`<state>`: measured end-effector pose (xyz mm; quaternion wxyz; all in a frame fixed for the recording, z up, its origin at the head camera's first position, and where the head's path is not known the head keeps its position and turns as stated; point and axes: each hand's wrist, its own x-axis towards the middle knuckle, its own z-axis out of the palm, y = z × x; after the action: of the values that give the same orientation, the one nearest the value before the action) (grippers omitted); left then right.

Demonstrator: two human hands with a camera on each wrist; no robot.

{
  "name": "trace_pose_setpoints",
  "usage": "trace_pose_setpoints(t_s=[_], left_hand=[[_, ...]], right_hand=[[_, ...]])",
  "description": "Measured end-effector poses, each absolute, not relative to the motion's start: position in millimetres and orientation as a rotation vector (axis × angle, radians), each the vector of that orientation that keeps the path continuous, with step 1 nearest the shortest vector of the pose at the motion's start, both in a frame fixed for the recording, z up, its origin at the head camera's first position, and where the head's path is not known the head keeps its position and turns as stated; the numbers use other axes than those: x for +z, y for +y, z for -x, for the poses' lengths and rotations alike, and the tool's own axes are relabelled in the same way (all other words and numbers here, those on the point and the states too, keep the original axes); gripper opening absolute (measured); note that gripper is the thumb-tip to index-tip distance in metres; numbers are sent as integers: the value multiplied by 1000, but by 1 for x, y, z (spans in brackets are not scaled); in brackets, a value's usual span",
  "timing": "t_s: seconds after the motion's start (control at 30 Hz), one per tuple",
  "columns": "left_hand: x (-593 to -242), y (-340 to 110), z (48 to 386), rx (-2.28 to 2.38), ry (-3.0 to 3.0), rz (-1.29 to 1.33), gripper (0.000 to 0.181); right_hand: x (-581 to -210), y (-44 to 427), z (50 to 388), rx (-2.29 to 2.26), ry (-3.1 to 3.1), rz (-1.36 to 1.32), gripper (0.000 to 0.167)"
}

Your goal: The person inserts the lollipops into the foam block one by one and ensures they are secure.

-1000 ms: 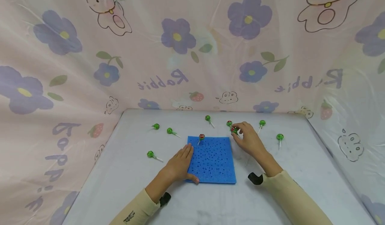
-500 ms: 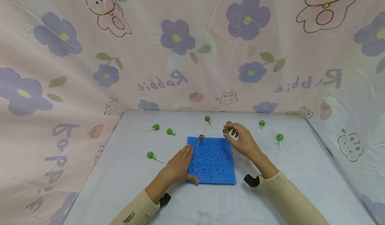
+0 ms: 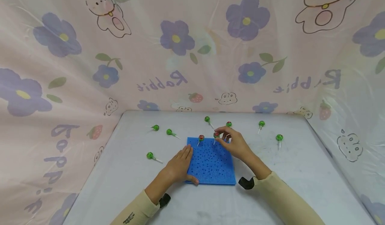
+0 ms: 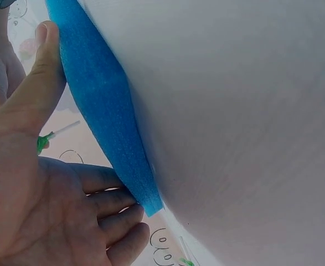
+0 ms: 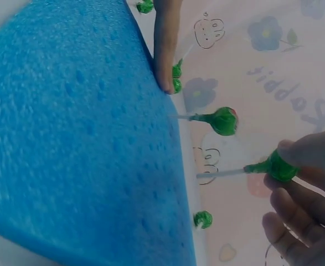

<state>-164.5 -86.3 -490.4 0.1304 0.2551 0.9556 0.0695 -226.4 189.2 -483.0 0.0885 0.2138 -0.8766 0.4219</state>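
Observation:
A blue foam board dotted with small holes lies flat on the table. My left hand rests along its left side, fingers straight and thumb at the near edge; the left wrist view shows the fingertips against the board's side. One lollipop with a green and red wrapper stands upright in the board near the far left corner. My right hand pinches another lollipop by its wrapped head, above the board's far part. Its stick points down toward the board, its tip appearing just short of the surface.
Several green lollipops lie loose on the white table: one left of the board, another beyond it, and one at the right. A lollipop lies just behind my right hand. Patterned curtains surround the table.
My right hand has moved left with its lollipop, from beyond the board's far right corner to over its far part. The left hand has stayed in place.

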Motion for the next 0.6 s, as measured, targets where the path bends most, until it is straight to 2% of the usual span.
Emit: trace_pose_setpoints(t_s=[0.6], left_hand=[[-494,-87,166,207,2782,-751,129]], right_hand=[[-490,175,230,1285,-2619,-718,33]])
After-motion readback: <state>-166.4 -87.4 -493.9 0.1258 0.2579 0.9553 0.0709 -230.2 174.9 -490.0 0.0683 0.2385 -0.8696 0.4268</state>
